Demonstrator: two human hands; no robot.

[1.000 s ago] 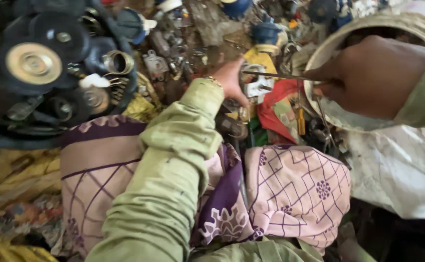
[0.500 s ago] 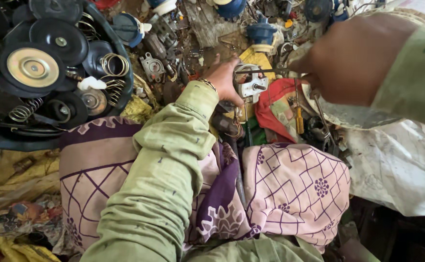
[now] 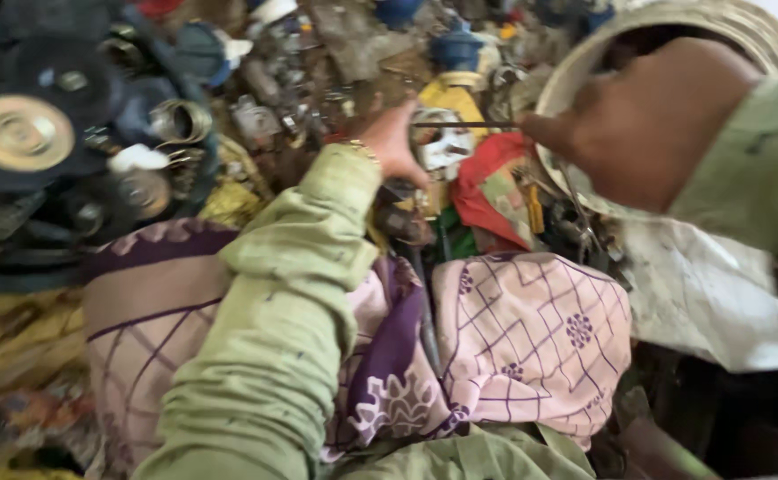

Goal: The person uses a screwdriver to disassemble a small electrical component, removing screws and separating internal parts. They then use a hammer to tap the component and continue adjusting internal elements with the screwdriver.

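Cluttered floor (image 3: pixel 24 347), metal parts (image 3: pixel 273 107), pulley (image 3: pixel 20 133)

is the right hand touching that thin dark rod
Touching. In the head view the right hand pinches one end of the thin dark rod, which sticks out leftward from its fingertips with no gap.

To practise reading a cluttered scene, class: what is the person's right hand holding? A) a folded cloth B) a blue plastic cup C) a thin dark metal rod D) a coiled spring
C: the right hand pinches a thin dark rod that runs level toward the left hand, in front of a pale round basin.
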